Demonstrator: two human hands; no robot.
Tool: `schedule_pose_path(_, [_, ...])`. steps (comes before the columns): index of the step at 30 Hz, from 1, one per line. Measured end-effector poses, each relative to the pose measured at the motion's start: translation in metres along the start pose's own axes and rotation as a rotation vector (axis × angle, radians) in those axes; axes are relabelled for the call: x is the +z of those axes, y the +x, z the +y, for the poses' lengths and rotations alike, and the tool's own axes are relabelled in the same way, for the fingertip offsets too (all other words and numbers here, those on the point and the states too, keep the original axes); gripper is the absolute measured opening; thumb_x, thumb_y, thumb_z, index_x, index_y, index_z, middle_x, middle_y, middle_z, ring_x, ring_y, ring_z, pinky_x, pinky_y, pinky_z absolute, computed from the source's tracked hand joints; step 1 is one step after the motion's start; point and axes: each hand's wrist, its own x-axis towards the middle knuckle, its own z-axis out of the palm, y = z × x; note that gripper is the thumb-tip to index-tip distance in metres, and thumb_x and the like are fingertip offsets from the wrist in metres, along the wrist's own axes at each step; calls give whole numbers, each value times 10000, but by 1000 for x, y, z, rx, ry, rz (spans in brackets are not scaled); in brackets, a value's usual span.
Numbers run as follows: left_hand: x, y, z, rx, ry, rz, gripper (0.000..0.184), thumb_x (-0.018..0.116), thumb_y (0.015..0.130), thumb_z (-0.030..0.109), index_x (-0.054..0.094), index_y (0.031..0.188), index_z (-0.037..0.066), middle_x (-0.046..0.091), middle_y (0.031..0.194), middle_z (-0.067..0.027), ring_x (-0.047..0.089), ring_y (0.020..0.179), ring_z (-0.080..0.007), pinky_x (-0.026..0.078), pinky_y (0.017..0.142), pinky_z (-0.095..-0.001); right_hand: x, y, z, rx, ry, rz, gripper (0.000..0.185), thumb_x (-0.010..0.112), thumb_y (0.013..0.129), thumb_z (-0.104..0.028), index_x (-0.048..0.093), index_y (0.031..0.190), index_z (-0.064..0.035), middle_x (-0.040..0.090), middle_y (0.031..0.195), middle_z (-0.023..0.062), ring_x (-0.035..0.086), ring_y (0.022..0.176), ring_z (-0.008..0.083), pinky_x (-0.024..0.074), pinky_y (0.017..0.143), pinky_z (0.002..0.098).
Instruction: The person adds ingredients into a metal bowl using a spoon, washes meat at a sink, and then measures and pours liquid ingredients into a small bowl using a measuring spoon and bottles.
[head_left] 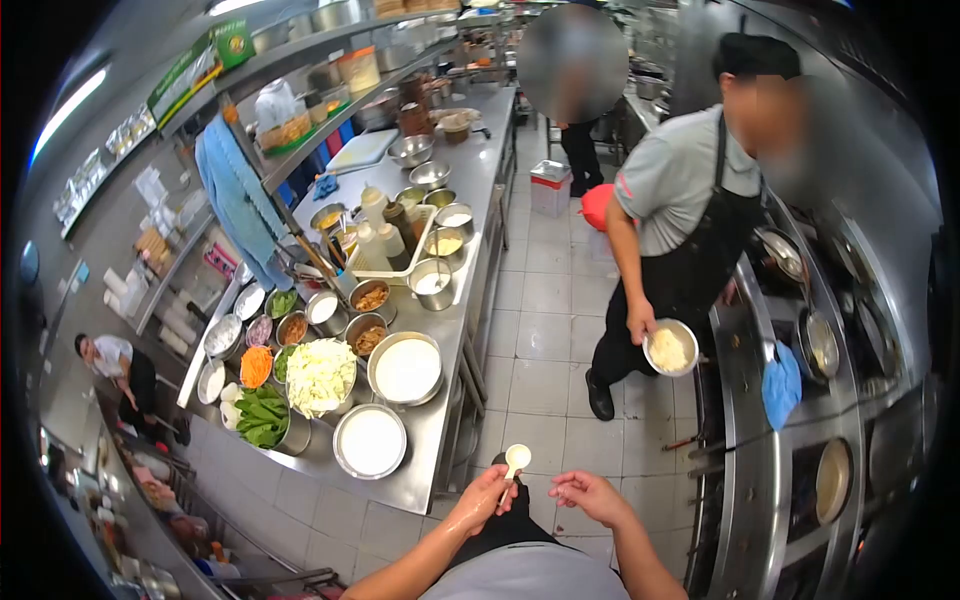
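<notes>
My left hand (484, 500) is closed around the handle of a small white measuring spoon (517, 459), its round bowl pointing up and away from me. Beside it on the right, my right hand (592, 498) hangs in the air with loosely bent fingers and nothing visible in them. Both hands are over the tiled floor, close to the corner of the steel counter (420, 478). The nearest containers on that counter are a metal pot of white contents (370, 441), a second such pot (405, 367) and a container of chopped cabbage (320, 378).
A co-worker (690, 190) on the right carries a metal bowl (670, 348) beside the stove line (745, 490). A blue cloth (781, 386) hangs at the stove. Squeeze bottles stand in a white basket (385, 262). Further back are another person (578, 150) and a lidded tub (551, 187).
</notes>
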Motion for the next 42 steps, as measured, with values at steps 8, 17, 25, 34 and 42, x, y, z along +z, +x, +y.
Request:
schedule_pose_path(8, [-35,91,97,107,66,-157,321,520,984,176,519,1275,39,613,925,-9,525,709,-69,446,642,-210,-52,141,-71,72,-34,105,250,536,972,-135,552,1196,-25,670,993,94,641,797,141,520,702,263])
schedule_pose_path(17, [-117,117,195,283,-23,157,329,530,984,192,519,1286,61,601,852,3,544,701,-71,455,641,-205,-68,304,-206,-305,-222,284,428,651,873,-79,510,1273,-20,614,892,38,559,735,104,475,658,243])
schedule_pose_path(25, [-152,128,216,383,-138,658,283,583,952,121,543,1212,17,567,790,23,492,638,-45,401,575,-197,81,509,-377,-943,-989,-267,657,759,757,-164,482,1339,-37,545,1219,159,563,1047,325,491,861,403])
schedule_pose_path(34, [-97,202,263,515,-489,1217,205,574,924,58,565,1126,28,543,714,10,475,545,-64,366,495,-204,115,624,-373,-1089,-1256,-633,732,789,670,-134,466,1316,-16,508,1175,146,504,1096,351,463,912,436])
schedule_pose_path(42, [-58,257,308,495,-483,1426,188,580,926,116,560,1103,56,521,698,15,462,525,-63,347,465,-187,108,653,-381,-897,-1176,-1014,764,794,650,-65,424,1319,-59,491,1223,180,565,1073,392,487,909,439])
